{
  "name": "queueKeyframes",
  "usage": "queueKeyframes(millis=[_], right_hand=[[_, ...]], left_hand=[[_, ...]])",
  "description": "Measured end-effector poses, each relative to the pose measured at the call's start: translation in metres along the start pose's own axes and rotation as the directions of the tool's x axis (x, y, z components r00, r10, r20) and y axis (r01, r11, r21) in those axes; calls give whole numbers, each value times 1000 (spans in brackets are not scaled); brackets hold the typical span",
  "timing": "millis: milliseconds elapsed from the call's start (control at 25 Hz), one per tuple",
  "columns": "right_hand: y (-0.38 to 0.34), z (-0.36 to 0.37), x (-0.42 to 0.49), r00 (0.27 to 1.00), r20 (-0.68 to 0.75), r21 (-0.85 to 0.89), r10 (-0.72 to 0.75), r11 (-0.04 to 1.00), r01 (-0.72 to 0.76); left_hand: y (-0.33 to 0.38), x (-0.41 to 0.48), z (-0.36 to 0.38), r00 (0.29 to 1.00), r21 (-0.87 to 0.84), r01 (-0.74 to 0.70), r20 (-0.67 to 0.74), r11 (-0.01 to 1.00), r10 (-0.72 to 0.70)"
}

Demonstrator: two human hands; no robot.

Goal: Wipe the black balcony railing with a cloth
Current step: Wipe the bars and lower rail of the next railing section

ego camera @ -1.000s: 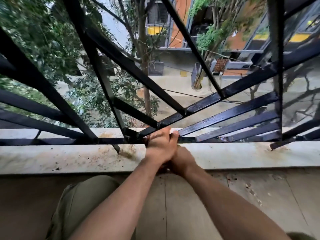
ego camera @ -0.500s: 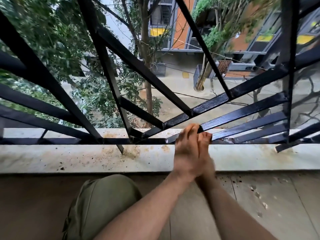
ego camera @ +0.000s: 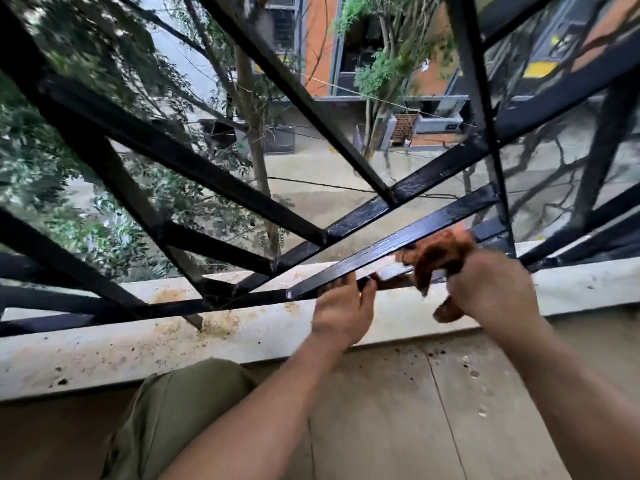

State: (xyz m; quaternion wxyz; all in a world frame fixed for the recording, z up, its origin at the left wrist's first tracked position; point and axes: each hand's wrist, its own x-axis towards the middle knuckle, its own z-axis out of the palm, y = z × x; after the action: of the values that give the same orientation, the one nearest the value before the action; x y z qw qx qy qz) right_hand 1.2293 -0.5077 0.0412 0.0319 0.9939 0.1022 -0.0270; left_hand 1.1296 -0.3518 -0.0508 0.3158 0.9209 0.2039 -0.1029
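The black balcony railing (ego camera: 398,237) is a fan of flat metal bars that meet low at the ledge. My left hand (ego camera: 341,311) holds the lowest slanted bar near its bottom end, fingers curled over its edge. My right hand (ego camera: 491,289) grips a rust-brown cloth (ego camera: 440,256) and presses it against the same bar further up to the right. One end of the cloth hangs below my right hand, over the ledge.
A pale stone ledge (ego camera: 173,341) with brown dust and dirt specks runs under the railing. My knee in olive trousers (ego camera: 173,417) is at the lower left. Beyond the bars are trees and a street far below.
My hands were together low on the bar. Now they are apart: the right hand has slid up and right along the bar with the cloth, which now shows.
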Motion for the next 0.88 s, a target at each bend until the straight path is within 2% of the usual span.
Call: queueKeyframes(millis=[40,80,120,200,280,320,400,480,520,600,640,680,720,760,800,840,880], right_hand=[[8,3,5,995,-59,53,84,995,-81],[6,5,4,988,-52,154,144,979,-134],[-8,15,-3,995,26,228,93,969,-96],[-38,42,-18,980,176,263,-98,964,49],[-54,60,-29,933,195,216,-304,941,261],[-52,54,-23,913,236,224,-333,933,283],[-19,10,3,959,221,139,-175,979,147],[25,-32,14,992,127,54,-7,999,0],[39,-43,8,998,62,84,29,996,-34],[41,-43,2,999,-33,168,-18,986,23],[34,-32,-8,997,-53,244,-59,967,70],[22,-11,-23,996,-31,409,-86,908,91],[15,15,-37,999,16,691,-38,723,16],[17,38,-46,992,91,925,83,361,-115],[24,59,-47,946,230,973,230,-42,-226],[33,66,-46,882,351,902,313,-364,-230],[43,71,-41,853,386,844,352,-508,-172]], left_hand=[[-4,5,3,999,-9,1,32,1000,-1],[-7,10,6,999,-35,-2,44,999,3],[-8,11,10,999,-31,-16,43,999,18],[-5,12,14,999,-127,39,-5,991,-40],[2,17,8,991,-269,127,-8,955,-134],[2,19,6,986,-290,161,3,943,-167],[5,19,7,986,-286,166,26,944,-165],[17,17,10,996,-302,90,13,949,-90],[28,15,10,999,-371,40,1,928,-42],[50,15,13,997,-551,-43,-73,834,4],[61,13,9,995,-625,-48,-99,779,-18],[70,13,7,994,-694,-15,-89,720,-65],[73,16,7,993,-754,48,-34,655,-113],[75,20,6,989,-783,111,24,612,-149],[73,25,6,986,-782,137,48,608,-160],[72,30,7,987,-781,121,31,612,-156],[72,34,11,987,-790,87,-12,607,-157]])
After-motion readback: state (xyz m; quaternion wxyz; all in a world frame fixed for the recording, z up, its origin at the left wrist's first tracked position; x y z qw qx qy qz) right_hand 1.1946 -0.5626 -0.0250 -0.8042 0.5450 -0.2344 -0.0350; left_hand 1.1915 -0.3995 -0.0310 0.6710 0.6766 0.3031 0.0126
